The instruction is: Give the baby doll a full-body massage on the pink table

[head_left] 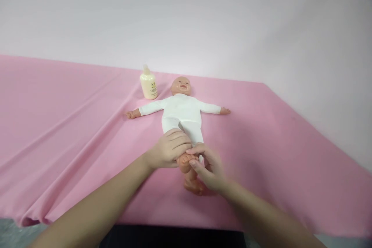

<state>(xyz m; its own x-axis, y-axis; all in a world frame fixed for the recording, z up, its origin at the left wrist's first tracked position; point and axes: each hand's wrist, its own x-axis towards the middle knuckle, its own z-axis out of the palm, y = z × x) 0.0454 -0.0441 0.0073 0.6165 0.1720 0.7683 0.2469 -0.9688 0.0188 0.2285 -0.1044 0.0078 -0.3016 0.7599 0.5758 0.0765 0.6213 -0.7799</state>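
Note:
A baby doll [182, 106] with a white cloth body lies on its back, arms spread, head at the far side and feet toward me. My left hand [169, 148] is wrapped round the doll's lower leg, just behind a raised foot [186, 161]. With thumb and fingers, my right hand [209, 166] pinches the toes of that same foot. Below it rests the doll's other foot [194, 186], which neither hand holds. My hands hide part of both lower legs.
A cream pump bottle [149, 84] stands upright to the left of the doll's head. Pink cloth [261, 143] covers the table, with folds on the left side. Behind it rises a white wall [174, 27]. The table's front edge is close to me.

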